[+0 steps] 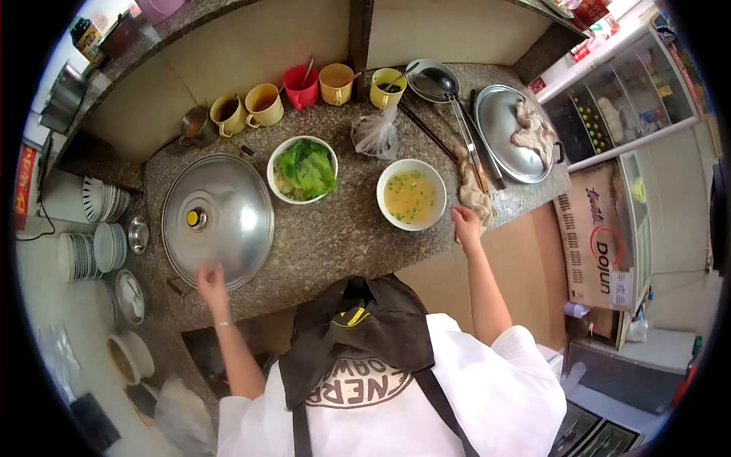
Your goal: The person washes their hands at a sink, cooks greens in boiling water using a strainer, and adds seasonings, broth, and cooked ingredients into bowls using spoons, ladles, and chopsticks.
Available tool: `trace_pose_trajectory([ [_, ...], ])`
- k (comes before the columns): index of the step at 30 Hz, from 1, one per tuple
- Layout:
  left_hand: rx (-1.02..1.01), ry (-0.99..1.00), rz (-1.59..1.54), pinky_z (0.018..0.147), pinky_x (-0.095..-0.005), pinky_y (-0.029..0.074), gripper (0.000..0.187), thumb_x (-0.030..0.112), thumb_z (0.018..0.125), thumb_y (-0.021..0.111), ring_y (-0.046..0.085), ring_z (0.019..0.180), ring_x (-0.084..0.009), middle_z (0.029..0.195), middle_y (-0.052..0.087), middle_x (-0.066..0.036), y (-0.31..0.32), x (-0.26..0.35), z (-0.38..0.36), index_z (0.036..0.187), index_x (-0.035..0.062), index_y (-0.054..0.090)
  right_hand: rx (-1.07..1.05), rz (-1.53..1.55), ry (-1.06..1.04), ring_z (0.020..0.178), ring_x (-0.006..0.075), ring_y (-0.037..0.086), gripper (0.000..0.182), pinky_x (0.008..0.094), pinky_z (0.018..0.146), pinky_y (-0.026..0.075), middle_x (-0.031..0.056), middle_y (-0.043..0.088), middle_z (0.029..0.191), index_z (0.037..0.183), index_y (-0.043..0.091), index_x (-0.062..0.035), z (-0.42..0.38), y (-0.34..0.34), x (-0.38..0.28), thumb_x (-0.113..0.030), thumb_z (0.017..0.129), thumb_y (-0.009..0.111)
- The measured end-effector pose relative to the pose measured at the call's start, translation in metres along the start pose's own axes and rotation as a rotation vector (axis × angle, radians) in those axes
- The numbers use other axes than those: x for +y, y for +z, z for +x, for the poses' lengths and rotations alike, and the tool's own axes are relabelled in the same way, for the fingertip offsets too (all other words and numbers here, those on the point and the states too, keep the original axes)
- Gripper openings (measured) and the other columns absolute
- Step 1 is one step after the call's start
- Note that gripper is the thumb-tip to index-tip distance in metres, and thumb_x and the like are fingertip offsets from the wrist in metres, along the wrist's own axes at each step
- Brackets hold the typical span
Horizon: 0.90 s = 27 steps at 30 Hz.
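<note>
Over the lower edge of a large domed metal lid [236,206] is my left hand [212,280], its fingers apart and holding nothing. My right hand [466,222] is beside a crumpled cloth [476,199] at the counter's right part, its fingers curled; what they hold, if anything, is too small to tell. Just left of that hand stands a white bowl of yellowish broth with green bits [411,195]. A second white bowl with leafy greens [304,169] sits between the lid and the broth. Chopsticks and long-handled utensils [470,145] lie behind the cloth.
Along the back stand yellow cups [264,105], a red cup [301,87] and a metal cup [198,126]. A plastic bag [375,135] lies behind the bowls. A smaller lid [502,137] with a cloth on it is at the right. Stacked plates [79,257] line the left side.
</note>
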<state>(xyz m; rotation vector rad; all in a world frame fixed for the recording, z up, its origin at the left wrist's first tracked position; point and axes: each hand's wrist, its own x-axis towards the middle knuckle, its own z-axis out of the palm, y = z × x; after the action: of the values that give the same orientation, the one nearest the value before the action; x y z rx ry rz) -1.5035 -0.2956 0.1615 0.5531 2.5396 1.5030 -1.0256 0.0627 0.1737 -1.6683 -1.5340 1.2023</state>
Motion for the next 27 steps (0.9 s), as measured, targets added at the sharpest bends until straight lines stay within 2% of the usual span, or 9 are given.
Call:
trace_pose_trajectory([
  [1, 0.018, -0.045, -0.034, 0.070, -0.0265, 0.043, 0.031, 0.010, 0.076, 0.065, 0.050, 0.077, -0.0124, 0.094, 0.056, -0.007, 0.007, 0.002, -0.023, 0.104, -0.0001, 0.056, -0.012, 0.011, -0.006, 0.061, 0.0103, 0.052, 0.023, 0.0244, 0.056, 0.042, 0.0035, 0.060, 0.073, 0.095, 0.062, -0.0015, 0.015, 0.003, -0.003, -0.020, 0.081, 0.057],
  [3, 0.012, -0.128, -0.016, 0.071, -0.0250, 0.043, 0.023, 0.007, 0.076, 0.064, 0.051, 0.078, -0.0109, 0.087, 0.058, -0.004, 0.026, 0.022, -0.064, 0.097, -0.0011, 0.059, -0.035, -0.039, -0.242, 0.068, 0.0138, 0.058, 0.022, 0.0272, 0.062, 0.045, 0.0072, 0.063, 0.077, 0.093, 0.062, -0.0012, 0.049, 0.015, -0.015, -0.019, 0.081, 0.056],
  [5, -0.015, -0.109, -0.134, 0.071, -0.0243, 0.043, 0.017, 0.006, 0.078, 0.062, 0.052, 0.078, -0.0110, 0.086, 0.059, -0.004, 0.054, 0.039, -0.085, 0.093, -0.0007, 0.061, -0.107, -0.072, -0.203, 0.074, 0.0197, 0.061, 0.022, 0.0302, 0.066, 0.047, 0.0103, 0.064, 0.082, 0.093, 0.063, -0.0020, 0.068, 0.030, -0.056, -0.019, 0.081, 0.057],
  [9, -0.144, -0.049, -0.189, 0.071, -0.0240, 0.044, 0.014, 0.007, 0.079, 0.060, 0.054, 0.075, -0.0114, 0.085, 0.060, -0.004, 0.118, 0.112, -0.081, 0.090, -0.0008, 0.061, -0.176, -0.269, -0.397, 0.075, 0.0272, 0.061, 0.032, 0.0351, 0.066, 0.047, 0.0108, 0.063, 0.084, 0.093, 0.063, -0.0063, 0.102, 0.085, -0.116, -0.033, 0.075, 0.063],
  [12, -0.194, 0.258, -0.082, 0.067, -0.0257, 0.045, 0.013, 0.008, 0.078, 0.061, 0.056, 0.071, -0.0145, 0.082, 0.061, -0.007, 0.177, 0.188, -0.064, 0.089, 0.0011, 0.062, -0.081, -0.485, -0.512, 0.075, 0.0257, 0.058, 0.042, 0.0366, 0.064, 0.046, 0.0072, 0.059, 0.083, 0.096, 0.060, -0.0107, 0.122, 0.128, -0.129, -0.044, 0.071, 0.063],
  [17, -0.384, 0.421, 0.035, 0.064, -0.0290, 0.045, 0.014, 0.011, 0.076, 0.060, 0.057, 0.068, -0.0215, 0.077, 0.056, -0.010, 0.277, 0.254, -0.025, 0.089, 0.0061, 0.063, -0.180, -0.538, -0.521, 0.073, 0.0260, 0.057, 0.016, 0.0362, 0.063, 0.047, 0.0073, 0.058, 0.081, 0.085, 0.061, -0.0090, 0.135, 0.127, -0.138, -0.020, 0.073, 0.061],
  [22, -0.410, 0.486, 0.172, 0.068, -0.0326, 0.045, 0.014, 0.009, 0.077, 0.057, 0.056, 0.077, -0.0249, 0.080, 0.053, -0.010, 0.368, 0.272, 0.007, 0.090, 0.0065, 0.064, -0.262, -0.456, -0.635, 0.068, 0.0276, 0.056, 0.011, 0.0367, 0.059, 0.046, 0.0074, 0.055, 0.076, 0.080, 0.061, -0.0087, 0.149, 0.119, -0.128, -0.017, 0.073, 0.061],
  [24, -0.514, 0.550, 0.257, 0.069, -0.0361, 0.044, 0.011, 0.010, 0.076, 0.057, 0.054, 0.080, -0.0270, 0.082, 0.053, -0.009, 0.388, 0.272, 0.016, 0.085, 0.0066, 0.063, -0.256, -0.403, -0.703, 0.065, 0.0262, 0.057, 0.014, 0.0358, 0.057, 0.045, 0.0076, 0.056, 0.075, 0.080, 0.061, -0.0070, 0.158, 0.119, -0.128, -0.018, 0.072, 0.063],
  [27, -0.460, 0.538, 0.268, 0.066, -0.0384, 0.045, 0.007, 0.011, 0.072, 0.056, 0.055, 0.077, -0.0285, 0.079, 0.054, -0.010, 0.391, 0.275, 0.026, 0.075, 0.0107, 0.062, -0.224, -0.284, -0.734, 0.062, 0.0230, 0.058, 0.017, 0.0330, 0.055, 0.045, 0.0083, 0.059, 0.074, 0.081, 0.061, -0.0042, 0.173, 0.108, -0.120, -0.018, 0.072, 0.065],
])
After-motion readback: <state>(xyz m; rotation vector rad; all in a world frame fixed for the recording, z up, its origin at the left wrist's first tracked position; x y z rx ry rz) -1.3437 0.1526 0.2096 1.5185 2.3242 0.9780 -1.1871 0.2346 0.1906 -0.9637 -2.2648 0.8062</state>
